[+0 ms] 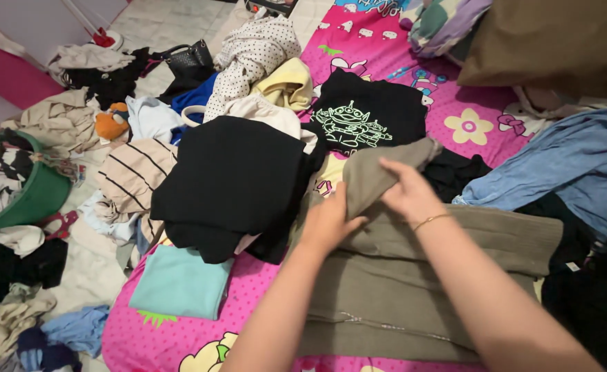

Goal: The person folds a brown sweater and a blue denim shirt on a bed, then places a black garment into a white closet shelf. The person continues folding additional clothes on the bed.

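An olive-grey garment lies spread on the pink patterned bed cover. My left hand presses on a fold of it near the middle. My right hand, with a thin gold bracelet on the wrist, grips the sleeve part that is turned up towards the back. Both forearms reach in from the lower right.
A black garment pile and a folded teal piece lie to the left. A black shirt with a green print sits behind, blue cloth to the right. Clothes, a green basket and a black handbag cover the floor at left.
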